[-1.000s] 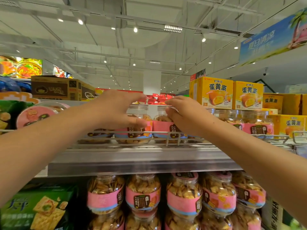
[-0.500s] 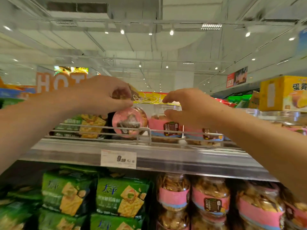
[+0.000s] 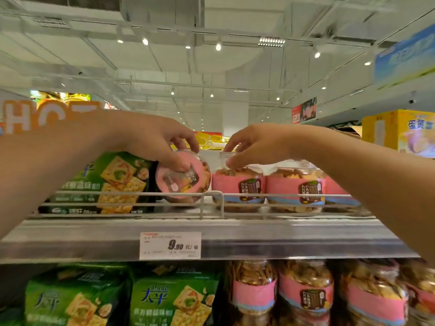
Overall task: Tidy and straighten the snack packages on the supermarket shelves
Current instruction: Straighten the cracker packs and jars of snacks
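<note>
Head view: tipped jar [image 3: 183,176] unchanged in left hand [image 3: 150,140]; camera lower.

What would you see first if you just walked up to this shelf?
Two bare hands reaching up to the top shelf. The left hand grips a tipped jar with a pink label, lying on its side behind the wire rail, while the right hand holds the lid of an upright jar just beside it. Below, a white price tag sits on the shelf edge.
</note>
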